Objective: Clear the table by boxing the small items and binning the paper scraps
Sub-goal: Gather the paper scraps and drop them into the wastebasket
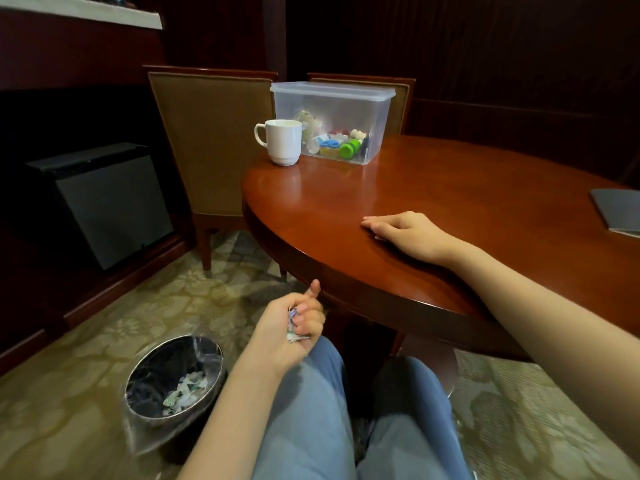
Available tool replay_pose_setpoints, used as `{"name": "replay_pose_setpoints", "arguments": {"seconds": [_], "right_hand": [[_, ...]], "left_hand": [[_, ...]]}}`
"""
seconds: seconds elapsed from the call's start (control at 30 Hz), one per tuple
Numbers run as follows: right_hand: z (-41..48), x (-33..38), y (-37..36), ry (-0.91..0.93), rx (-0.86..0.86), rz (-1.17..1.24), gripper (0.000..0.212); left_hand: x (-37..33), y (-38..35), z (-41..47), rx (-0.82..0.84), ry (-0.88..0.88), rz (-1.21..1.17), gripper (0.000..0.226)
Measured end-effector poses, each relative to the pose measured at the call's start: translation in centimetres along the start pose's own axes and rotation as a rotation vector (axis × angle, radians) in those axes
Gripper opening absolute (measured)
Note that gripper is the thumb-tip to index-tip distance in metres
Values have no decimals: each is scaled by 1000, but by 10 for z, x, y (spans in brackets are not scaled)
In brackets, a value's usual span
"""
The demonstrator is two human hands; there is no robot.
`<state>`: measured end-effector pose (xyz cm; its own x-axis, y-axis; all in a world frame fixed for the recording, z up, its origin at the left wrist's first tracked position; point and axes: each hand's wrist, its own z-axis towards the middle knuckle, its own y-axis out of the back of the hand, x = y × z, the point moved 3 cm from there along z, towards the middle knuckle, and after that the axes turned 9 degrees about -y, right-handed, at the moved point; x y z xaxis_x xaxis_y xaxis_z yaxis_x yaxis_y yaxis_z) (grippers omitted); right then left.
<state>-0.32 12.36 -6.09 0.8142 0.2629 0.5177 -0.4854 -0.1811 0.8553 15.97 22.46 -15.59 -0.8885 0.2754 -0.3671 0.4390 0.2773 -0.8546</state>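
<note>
Left hand (292, 322) grips paper scraps (294, 332) below the table (450, 188); right hand (405, 230) rests flat on it.

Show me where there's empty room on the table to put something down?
Bare table lies between the mug and lidded box at the far edge and the right hand in front, and on toward the dark folder. Crowded only around mug and box.

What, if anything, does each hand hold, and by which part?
The left hand grips crumpled paper scraps, bunched inside its curled fingers. The right hand holds nothing; it rests on the table.
</note>
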Motion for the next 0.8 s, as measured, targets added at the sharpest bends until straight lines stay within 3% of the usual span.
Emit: {"name": "replay_pose_setpoints", "arguments": {"seconds": [0.27, 0.4, 0.5, 0.57, 0.7, 0.8], "right_hand": [[-23, -9, 9, 16, -23, 119, 29], [-35, -15, 14, -5, -44, 272, 31], [-42, -19, 19, -30, -195, 286, 33], [-44, -18, 19, -70, -252, 218, 34], [-41, -11, 6, -168, -124, -77, 43], [-35, -4, -4, -266, -120, -137, 58]], "left_hand": [[58, 22, 21, -8, 342, -138, 28], [86, -1, 36, -73, 349, -42, 20], [100, -14, 41, -58, 341, -5, 28], [104, -20, 40, -55, 346, 10, 32], [105, -27, 38, -53, 317, -12, 31], [104, -30, 43, -60, 265, -5, 36]]}}
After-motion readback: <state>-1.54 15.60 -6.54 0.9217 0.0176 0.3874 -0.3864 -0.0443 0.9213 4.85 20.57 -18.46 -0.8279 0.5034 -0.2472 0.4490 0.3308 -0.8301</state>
